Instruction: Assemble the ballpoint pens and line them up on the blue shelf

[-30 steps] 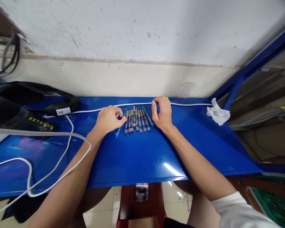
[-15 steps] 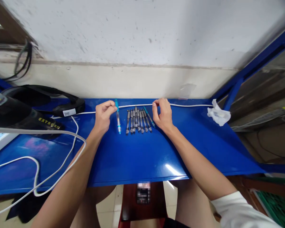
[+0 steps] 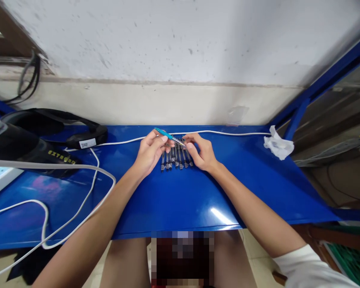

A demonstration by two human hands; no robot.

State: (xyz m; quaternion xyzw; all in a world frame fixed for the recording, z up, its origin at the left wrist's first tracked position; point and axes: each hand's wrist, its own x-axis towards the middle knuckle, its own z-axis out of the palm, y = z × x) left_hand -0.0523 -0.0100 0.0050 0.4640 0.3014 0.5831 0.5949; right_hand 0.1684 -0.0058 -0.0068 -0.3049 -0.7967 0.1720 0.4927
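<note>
Item one, the only legible text: yellow capitals beginning "EXTR", the rest unclear to us, on the black device [image 3: 24,146] at far left. Item two: a white sticker [image 3: 88,143] on the black band [image 3: 100,132] just right of it, whose print is too small for us to read.

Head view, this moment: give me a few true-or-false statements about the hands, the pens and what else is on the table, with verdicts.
1. The left hand holds a teal pen lifted over the row of grey pens. True.
2. The right hand lies flat on the table, well away from the pens. False: its fingers are curled at the far end of the row, close to the teal pen's tip.
3. A crumpled white tissue lies near the right end of the blue table. True.
4. The black device sits to the right of the pens. False: it sits at the left end of the table.
</note>
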